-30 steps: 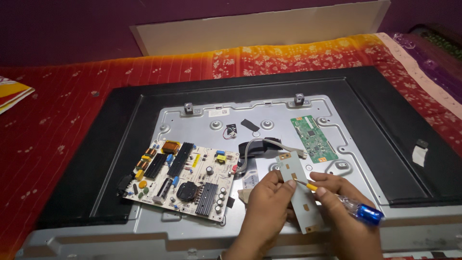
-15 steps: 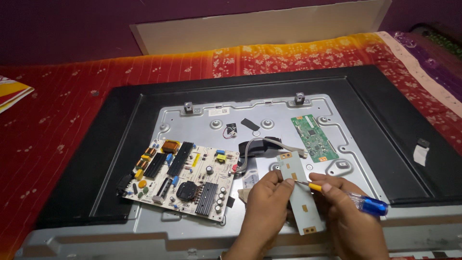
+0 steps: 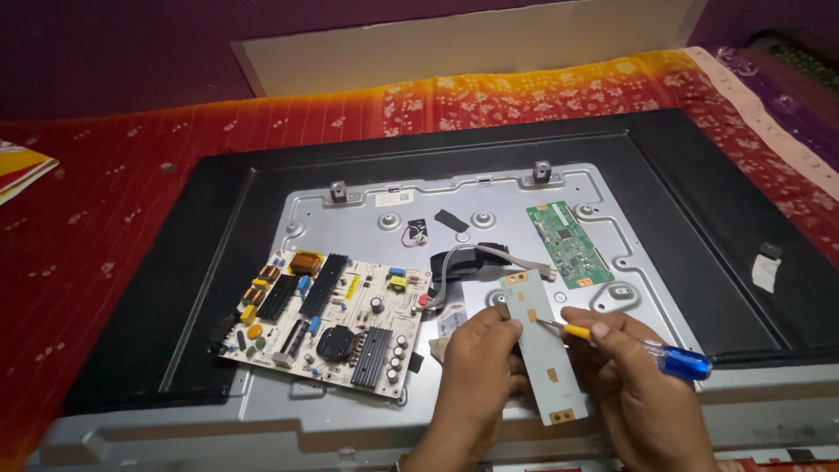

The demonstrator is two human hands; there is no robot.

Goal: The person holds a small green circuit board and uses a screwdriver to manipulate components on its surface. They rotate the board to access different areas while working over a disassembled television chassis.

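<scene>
My left hand (image 3: 472,371) holds the left edge of a narrow pale circuit strip (image 3: 537,345), lifted over the lower middle of a television's grey metal back plate (image 3: 350,218). My right hand (image 3: 642,389) grips a screwdriver (image 3: 651,350) with a yellow collar and blue handle. Its metal tip touches the strip's right side near the top. A white power board (image 3: 328,319) with black heat sinks and coloured parts lies left of my hands. To the upper right, a small green board (image 3: 568,245) sits on the plate.
A black cable bundle with a flat grey ribbon (image 3: 476,260) lies between the boards. The television's black frame (image 3: 157,297) rests on a red and orange patterned cloth (image 3: 87,192). A long white panel (image 3: 472,44) leans at the back. A yellow and red paper (image 3: 19,168) shows at far left.
The screwdriver has tilted flatter and slid a little up and right while its tip stays on the strip. My left hand and the strip have barely shifted.
</scene>
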